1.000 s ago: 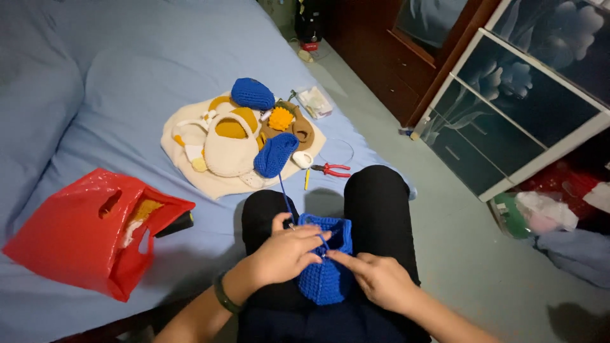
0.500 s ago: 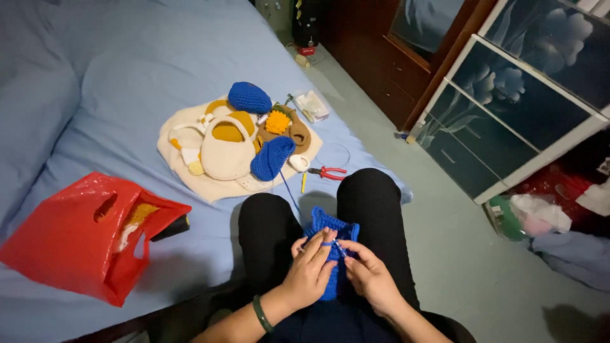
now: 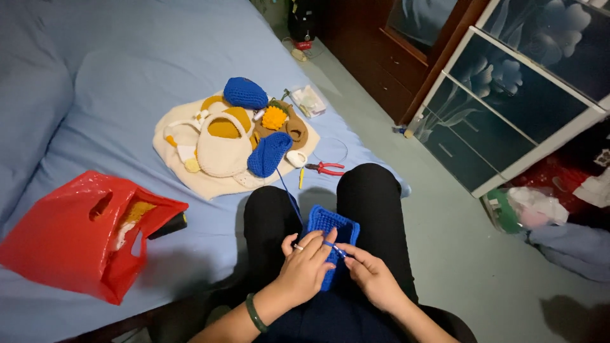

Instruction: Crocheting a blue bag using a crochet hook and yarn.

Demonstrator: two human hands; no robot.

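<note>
Both hands meet over the lap: the left hand curls around the edge of a blue crocheted piece resting on the black-clad thighs, and the right hand pinches a thin hook at that edge. The piece is flat, ribbed yarn. Soft yarn shapes and red pliers lie on the blue bed; a glossy red bag lies nearby.

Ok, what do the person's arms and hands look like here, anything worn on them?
Both forearms are bare, with no sleeves in view. The left hand has a thin ring on one finger, and a dark green bangle sits round the left wrist. The right hand shows no ring, band or glove that I can see.
</note>
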